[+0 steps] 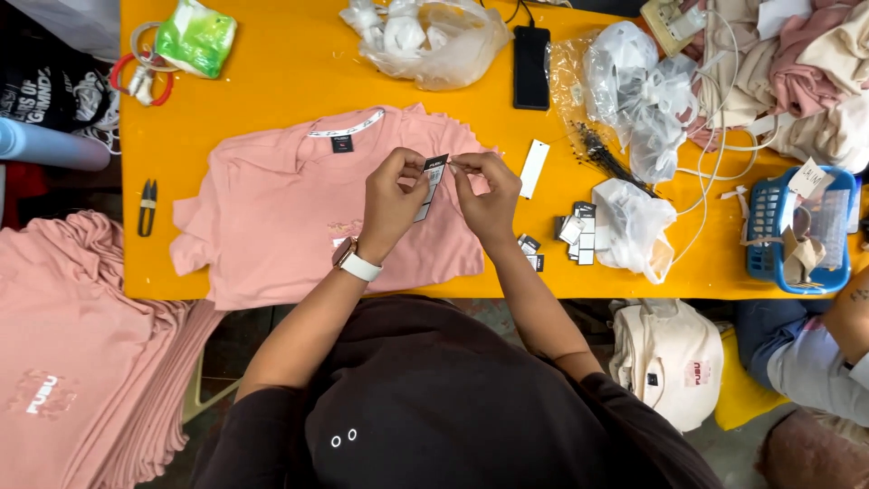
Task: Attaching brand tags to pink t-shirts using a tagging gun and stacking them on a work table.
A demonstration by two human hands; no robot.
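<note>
Stack, far left: folded pink cotton shirts (63, 362) beside the yellow table (272, 63).
Tool: small black thread snips (147, 206) on the table's left edge.
Garment: pink cotton T-shirt (272, 217) flat on the table.
Left hand (391, 197): fingers pinched shut on narrow black-and-white card hang tag (431, 181), held above the shirt.
Right hand (489, 195): fingertips pinched on the tag's top end.
Spare tags: loose pile of black-and-white tags (576, 231), right of the hands.
Far right: blue plastic basket (768, 244).

shirt (299, 217) on table (272, 63), snips (147, 206) left
</note>
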